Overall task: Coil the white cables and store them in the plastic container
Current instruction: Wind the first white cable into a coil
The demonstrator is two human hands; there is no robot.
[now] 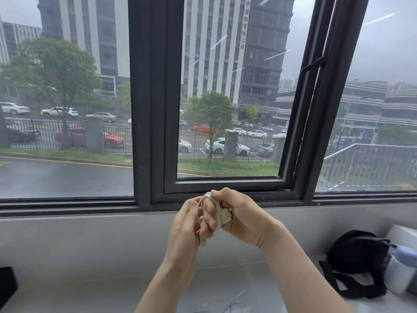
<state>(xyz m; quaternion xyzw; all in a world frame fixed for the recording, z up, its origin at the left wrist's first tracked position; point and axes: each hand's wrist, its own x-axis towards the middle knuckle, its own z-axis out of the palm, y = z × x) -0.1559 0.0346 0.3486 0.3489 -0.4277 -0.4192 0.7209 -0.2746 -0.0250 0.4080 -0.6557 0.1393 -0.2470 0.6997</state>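
A dark-framed window (158,98) fills the upper two-thirds of the frame, above a pale grey counter (90,279) along the bottom. A black bag (356,263) lies at lower right, with a pale blue bottle (404,269) touching its right side. At centre, both hands are raised before the sill. The right hand (239,216) is closed around a coiled white cable (214,211), whose loops run roughly vertically, long axis upright. The left hand (187,224), fingers curled, pinches the coil's left side; a connector end (202,242) hangs downward. More white cable (234,301) lies on the counter at bottom centre.
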